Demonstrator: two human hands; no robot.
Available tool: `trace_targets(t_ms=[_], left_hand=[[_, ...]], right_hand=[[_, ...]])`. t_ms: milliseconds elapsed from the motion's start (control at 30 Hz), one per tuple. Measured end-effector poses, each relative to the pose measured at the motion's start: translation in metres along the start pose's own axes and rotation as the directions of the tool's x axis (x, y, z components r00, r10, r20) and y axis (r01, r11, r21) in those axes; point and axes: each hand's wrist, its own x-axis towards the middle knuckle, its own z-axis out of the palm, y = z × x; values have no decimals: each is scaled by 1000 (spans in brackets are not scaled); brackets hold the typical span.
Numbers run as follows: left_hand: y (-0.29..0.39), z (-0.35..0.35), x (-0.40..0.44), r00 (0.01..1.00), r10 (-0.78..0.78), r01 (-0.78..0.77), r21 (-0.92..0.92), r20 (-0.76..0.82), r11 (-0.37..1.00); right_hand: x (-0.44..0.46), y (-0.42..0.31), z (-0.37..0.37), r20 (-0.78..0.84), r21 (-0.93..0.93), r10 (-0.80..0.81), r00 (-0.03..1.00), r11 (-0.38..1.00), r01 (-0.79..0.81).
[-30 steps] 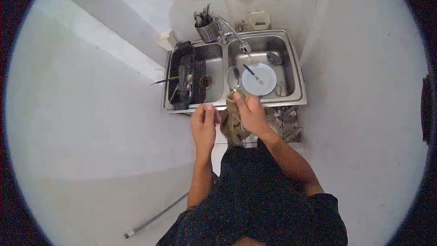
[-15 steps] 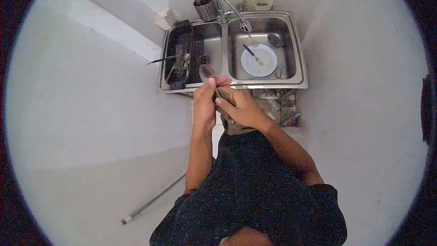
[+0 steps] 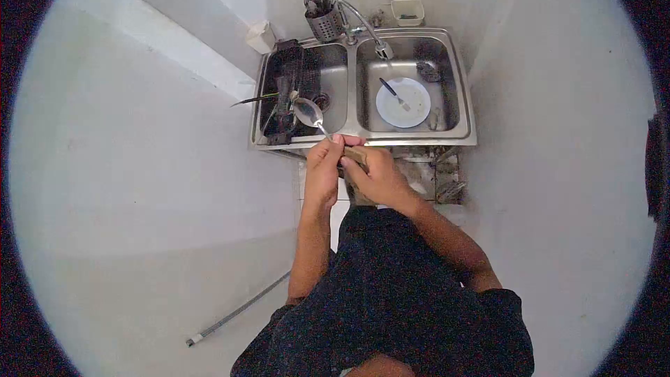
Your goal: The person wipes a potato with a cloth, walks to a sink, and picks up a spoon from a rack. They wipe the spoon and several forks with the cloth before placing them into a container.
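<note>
A large metal spoon [image 3: 308, 112] points up and left over the sink's front rim, its bowl in front of the left basin. My left hand [image 3: 322, 176] is closed around its handle, thumb on top. Beside it, my right hand [image 3: 382, 180] pinches a brownish-green sponge [image 3: 356, 155] against the handle's lower end. The fingers hide most of the sponge and the end of the handle. Beyond my hands, a white plate [image 3: 413, 119] lies in the right basin with a dark-handled fork [image 3: 391, 89] on it.
A dark rack [image 3: 285, 132] with utensils stands in the left basin. Behind the sink are a perforated cutlery holder [image 3: 325, 28], a curved faucet [image 3: 366, 19] and a small cream container [image 3: 407, 11]. A dark scrubber [image 3: 428, 72] rests in the right basin. White walls close in on both sides.
The spoon's bowl has turned and now shows clearly, where it was blurred before. Both hands stay together on it. The whole view has shifted slightly.
</note>
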Motion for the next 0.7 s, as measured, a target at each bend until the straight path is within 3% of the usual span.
trace_targets(t_ms=[167, 233, 333, 400, 500, 533, 667, 700], left_hand=[[-2, -2, -1, 1000, -8, 8, -7, 16, 1000], [-1, 3, -4, 999, -29, 29, -22, -20, 999], [2, -12, 2, 990, 5, -10, -34, -143, 999], [10, -17, 7, 945, 33, -73, -112, -327, 991], [14, -36, 4, 986, 65, -99, -227, -152, 969], [18, -28, 1, 985, -57, -6, -359, -166, 933], [9, -25, -3, 961, -114, 250, -616, 252, 747], [7, -22, -3, 953, -123, 272, -604, 276, 749]], right_hand=[[-11, -9, -17, 89, -24, 35, 995, 999, -33], [-18, -8, -22, 120, -24, 81, 989, 997, -79], [-34, -1, -30, 147, -170, 25, 989, 985, 0], [-48, 28, -27, 70, 3, 134, 988, 991, -135], [-49, 43, -25, -163, 365, 344, 925, 892, -267], [-45, 45, -26, -249, 494, 428, 869, 828, -266], [-34, 30, -43, -148, 922, 528, 836, 380, -77], [-32, 27, -41, -225, 880, 503, 834, 473, -49]])
